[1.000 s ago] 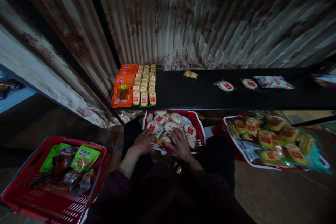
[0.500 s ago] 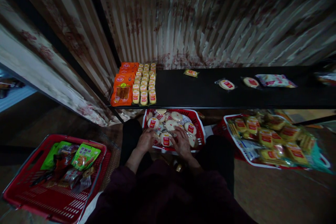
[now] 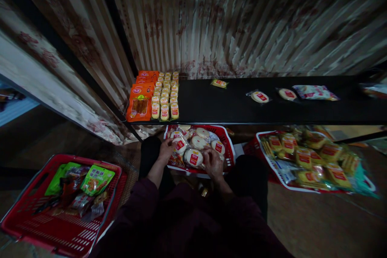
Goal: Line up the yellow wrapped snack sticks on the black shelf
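Observation:
Between my knees sits a red basket [image 3: 229, 139] with a white rim, filled with round pale cakes in clear wrappers with red labels. My left hand [image 3: 165, 152] is at its left side, fingers closed on the edge of one wrapped round cake [image 3: 179, 145], which looks slightly tilted. My right hand [image 3: 214, 164] is over the front right part, its fingers pinched at the right edge of another wrapped round cake [image 3: 194, 157]. The fingertips of both hands are partly hidden against the wrappers.
A black shelf [image 3: 199, 107] runs above the basket, bearing orange packets [image 3: 139, 102], rows of small yellow cakes [image 3: 165, 96] and a few loose packs. To the left stands a red basket [image 3: 30, 225] with snack bags; to the right, another basket [image 3: 279, 181] of yellow packs.
My left hand has moved slightly up and left, and my right hand has drawn rightward with its fingers more curled. The two labelled cakes near them have shifted and turned.

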A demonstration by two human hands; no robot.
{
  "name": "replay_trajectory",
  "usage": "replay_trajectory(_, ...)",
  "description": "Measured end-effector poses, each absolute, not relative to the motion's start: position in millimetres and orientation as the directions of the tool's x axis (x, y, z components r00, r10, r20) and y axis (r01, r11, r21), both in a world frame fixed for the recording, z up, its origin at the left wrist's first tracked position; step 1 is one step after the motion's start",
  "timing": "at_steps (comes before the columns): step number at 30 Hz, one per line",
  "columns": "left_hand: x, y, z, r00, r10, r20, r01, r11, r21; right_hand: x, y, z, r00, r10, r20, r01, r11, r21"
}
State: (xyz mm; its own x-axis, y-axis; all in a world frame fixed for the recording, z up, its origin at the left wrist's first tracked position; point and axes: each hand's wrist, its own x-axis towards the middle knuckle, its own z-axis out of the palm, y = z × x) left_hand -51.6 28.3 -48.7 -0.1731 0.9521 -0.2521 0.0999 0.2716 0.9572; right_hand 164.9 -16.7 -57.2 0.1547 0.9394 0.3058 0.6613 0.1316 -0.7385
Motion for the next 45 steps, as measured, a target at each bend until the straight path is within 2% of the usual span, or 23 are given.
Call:
replay_trajectory(4, -48, 28, -53, -0.241, 0.947, -0.213, 0.146, 0.253, 0.956, 170, -16, -60, 0.242, 0.926, 0.289, 0.65, 0.066, -0.757)
replay_trajectory(8, -47, 29, -56, -0.296, 0.948, -0.112, 0.225, 0.184, 0.957, 172, -16, -62, 0.252, 0.924, 0.289, 0.643, 0.064, -0.763)
replay_trajectory(14, -43, 27, -60, -0.195, 0.975, -0.109, 0.308, 0.166, 0.937, 173, -16, -61, 0.249, 0.922, 0.295, 0.646, 0.069, -0.76)
replay_trajectory(19, -36, 21, -56, -0.12, 0.992, -0.045, 0.327, 0.082, 0.941, 171, -16, -58, 0.233, 0.932, 0.277, 0.629, 0.072, -0.774)
replay_trajectory(24, -35, 20, -53, -0.144, 0.989, -0.013, 0.279, 0.053, 0.959, 170, -17, -56, 0.259, 0.925, 0.279, 0.633, 0.056, -0.772)
replay_trajectory(26, -34, 21, -52, -0.212, 0.976, -0.037, 0.225, 0.086, 0.97, 170, -17, -56, 0.262, 0.926, 0.272, 0.615, 0.057, -0.786)
replay_trajectory(28, -33, 22, -51, -0.242, 0.963, -0.123, 0.124, 0.156, 0.98, 170, -17, -57, 0.256, 0.929, 0.268, 0.605, 0.063, -0.794)
replay_trajectory(32, -30, 22, -49, -0.157, 0.948, -0.276, -0.023, 0.276, 0.961, 169, -16, -58, 0.248, 0.929, 0.274, 0.63, 0.061, -0.774)
replay_trajectory(36, -28, 21, -46, -0.133, 0.948, -0.288, -0.03, 0.287, 0.957, 169, -15, -59, 0.234, 0.932, 0.276, 0.641, 0.065, -0.765)
replay_trajectory(42, -29, 20, -42, -0.193, 0.927, -0.323, -0.106, 0.308, 0.946, 170, -15, -62, 0.216, 0.922, 0.322, 0.654, 0.108, -0.749)
replay_trajectory(45, -29, 20, -40, -0.19, 0.924, -0.331, -0.087, 0.32, 0.943, 169, -15, -62, 0.209, 0.915, 0.344, 0.653, 0.131, -0.746)
